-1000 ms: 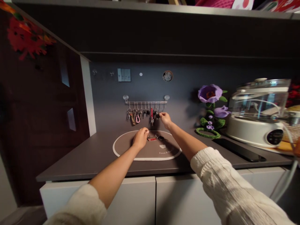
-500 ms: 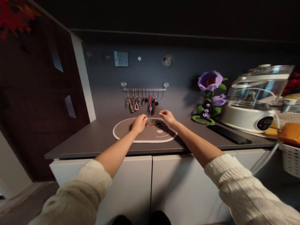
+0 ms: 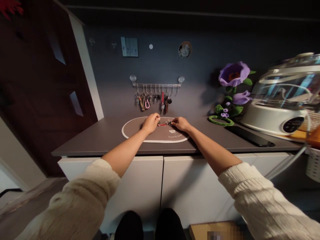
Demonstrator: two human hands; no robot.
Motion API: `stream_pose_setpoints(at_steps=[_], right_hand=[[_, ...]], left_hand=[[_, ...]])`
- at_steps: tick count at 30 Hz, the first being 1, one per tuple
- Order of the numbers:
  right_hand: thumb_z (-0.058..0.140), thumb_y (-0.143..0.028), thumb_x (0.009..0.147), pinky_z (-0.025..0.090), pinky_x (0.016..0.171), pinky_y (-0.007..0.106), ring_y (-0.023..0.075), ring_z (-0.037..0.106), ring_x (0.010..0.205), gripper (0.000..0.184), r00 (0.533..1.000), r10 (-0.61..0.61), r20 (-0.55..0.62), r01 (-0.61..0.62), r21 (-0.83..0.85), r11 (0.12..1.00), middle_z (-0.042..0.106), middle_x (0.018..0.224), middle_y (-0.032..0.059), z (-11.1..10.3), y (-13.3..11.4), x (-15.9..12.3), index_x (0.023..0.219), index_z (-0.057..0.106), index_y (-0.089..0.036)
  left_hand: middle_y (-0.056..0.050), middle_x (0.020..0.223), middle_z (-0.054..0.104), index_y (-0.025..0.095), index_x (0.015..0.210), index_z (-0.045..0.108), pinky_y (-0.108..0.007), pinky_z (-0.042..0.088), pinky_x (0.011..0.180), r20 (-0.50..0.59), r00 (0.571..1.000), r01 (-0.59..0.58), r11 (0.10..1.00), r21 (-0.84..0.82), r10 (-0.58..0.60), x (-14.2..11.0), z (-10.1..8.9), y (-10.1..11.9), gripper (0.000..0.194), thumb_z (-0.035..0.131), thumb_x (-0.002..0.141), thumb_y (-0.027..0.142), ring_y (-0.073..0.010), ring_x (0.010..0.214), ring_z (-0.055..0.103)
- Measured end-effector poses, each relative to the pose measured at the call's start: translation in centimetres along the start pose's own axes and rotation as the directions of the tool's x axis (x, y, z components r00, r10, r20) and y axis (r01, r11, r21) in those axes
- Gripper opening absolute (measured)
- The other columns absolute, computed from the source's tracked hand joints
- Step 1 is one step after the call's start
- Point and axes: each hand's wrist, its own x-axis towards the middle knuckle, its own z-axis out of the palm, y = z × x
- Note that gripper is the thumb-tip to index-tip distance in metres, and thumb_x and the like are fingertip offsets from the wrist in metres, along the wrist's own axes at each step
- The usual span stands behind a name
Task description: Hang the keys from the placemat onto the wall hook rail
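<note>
On an oval brown mat [image 3: 133, 130] with a white rim, a small red tag [image 3: 162, 125] lies between my hands. My right hand [image 3: 181, 124] is closed in a pinch on a set of keys, whose metal ring [image 3: 168, 122] shows left of the fingertips. My left hand [image 3: 151, 123] is at the tag's left, thumb and fingers pressed together; whatever they may hold is hidden. Behind them, a clear hook rail [image 3: 157, 85] on the wall carries several key sets, among them a pink loop [image 3: 147, 103] and a red strap [image 3: 162, 97].
Right of the mat stand a purple knitted flower [image 3: 234, 74] on a green ring base and a white appliance [image 3: 268, 116] with a clear top. A black phone [image 3: 250, 136] lies before them. White cabinet doors [image 3: 135, 186] are under the grey counter [image 3: 82, 141].
My right hand has come down and left onto the keys on the mat, and its fingers have closed on them. My left hand stays near the tag. The camera view has tilted downward.
</note>
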Motion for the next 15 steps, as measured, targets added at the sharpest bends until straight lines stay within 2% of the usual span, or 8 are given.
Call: stream_pose_setpoints(at_steps=[5, 15], right_hand=[[0.056, -0.024, 0.076, 0.037, 0.064, 0.023, 0.0172, 0.060, 0.074, 0.018, 0.997, -0.042, -0.061, 0.042, 0.002, 0.999, 0.068, 0.082, 0.0073, 0.4, 0.5, 0.5, 0.083, 0.070, -0.017], [0.044, -0.025, 0.084, 0.033, 0.063, 0.024, 0.0169, 0.057, 0.072, 0.024, 0.980, -0.134, -0.146, 0.133, -0.016, 0.991, 0.066, 0.082, 0.0104, 0.2, 0.9, 0.9, 0.083, 0.066, -0.015]], left_hand=[[-0.003, 0.080, 0.059, 0.019, 0.082, 0.056, -0.027, 0.039, 0.073, 0.009, 1.000, -0.012, 1.000, 0.014, 0.012, 0.0, 0.0, 0.0, 0.013, 0.044, 0.080, 0.021, -0.0150, 0.077, 0.052], [-0.003, 0.079, 0.059, 0.019, 0.081, 0.056, -0.026, 0.039, 0.072, 0.023, 0.999, -0.029, 0.999, 0.025, 0.028, 0.0, -0.1, 0.3, 0.013, 0.043, 0.080, 0.020, -0.0146, 0.076, 0.051]])
